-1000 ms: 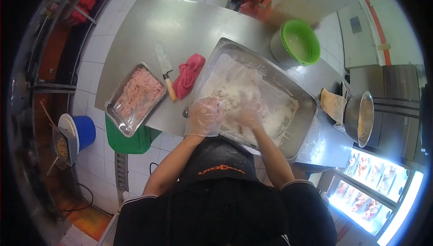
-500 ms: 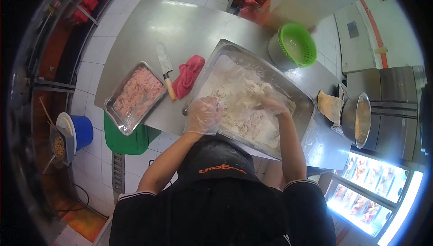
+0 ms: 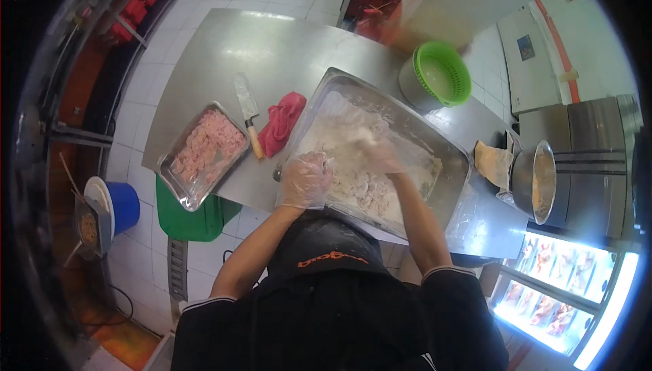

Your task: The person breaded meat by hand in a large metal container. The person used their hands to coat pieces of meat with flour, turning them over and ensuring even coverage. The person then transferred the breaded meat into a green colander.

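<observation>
A large rectangular metal tray [image 3: 454, 198] of white flour [image 3: 353, 109] stands in front of me. Pale, flour-coated pieces of meat [image 3: 370, 194] lie in the flour near its close side. My left hand [image 3: 305, 179], in a clear plastic glove, is closed on the rim at the tray's near left corner. Over the middle of the flour is my right hand [image 3: 382, 153], also gloved and smeared by motion; its fingers cannot be made out. A smaller metal tray [image 3: 192, 198] holding raw pink meat pieces [image 3: 212, 141] sits to the left.
Between the trays lie a cleaver [image 3: 246, 99] with a wooden handle and a red cloth [image 3: 280, 123]. A green basket [image 3: 441, 75] rests on a metal pot at the far right. A metal bowl [image 3: 543, 184] stands right, beside a lit display fridge [image 3: 553, 283].
My right hand has swept left and slightly toward me across the flour. The left hand stays at the tray's corner. The whole view has shifted slightly.
</observation>
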Action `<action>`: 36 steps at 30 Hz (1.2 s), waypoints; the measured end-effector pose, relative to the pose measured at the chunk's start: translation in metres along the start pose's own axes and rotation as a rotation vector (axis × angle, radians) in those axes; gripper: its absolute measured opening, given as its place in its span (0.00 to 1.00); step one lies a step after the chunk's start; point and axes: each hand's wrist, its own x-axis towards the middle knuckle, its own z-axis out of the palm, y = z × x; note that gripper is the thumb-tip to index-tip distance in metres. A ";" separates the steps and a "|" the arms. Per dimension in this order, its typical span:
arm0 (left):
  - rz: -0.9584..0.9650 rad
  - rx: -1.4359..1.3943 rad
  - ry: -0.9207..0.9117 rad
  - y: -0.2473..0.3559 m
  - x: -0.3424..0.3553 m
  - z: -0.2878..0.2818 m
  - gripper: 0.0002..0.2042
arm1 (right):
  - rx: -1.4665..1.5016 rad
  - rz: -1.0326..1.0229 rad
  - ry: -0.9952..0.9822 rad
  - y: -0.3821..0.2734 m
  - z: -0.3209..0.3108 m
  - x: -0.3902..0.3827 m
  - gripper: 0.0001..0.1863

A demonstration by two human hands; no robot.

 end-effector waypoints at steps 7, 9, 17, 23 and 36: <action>-0.001 -0.004 -0.034 -0.008 0.000 0.002 0.10 | 0.157 -0.378 -0.214 0.029 -0.072 -0.036 0.27; -0.003 0.006 -0.023 -0.011 -0.002 0.001 0.10 | 0.541 -0.208 -0.312 0.019 -0.059 -0.039 0.26; -0.005 0.028 -0.042 0.002 0.003 0.008 0.09 | -0.369 -0.062 0.339 0.085 0.088 -0.014 0.60; 0.028 0.016 -0.026 -0.003 0.007 0.006 0.08 | -0.496 -0.433 -0.047 0.090 0.006 -0.026 0.54; 0.020 0.004 -0.020 0.012 -0.001 -0.008 0.12 | -0.522 -0.088 0.281 0.067 0.069 0.044 0.48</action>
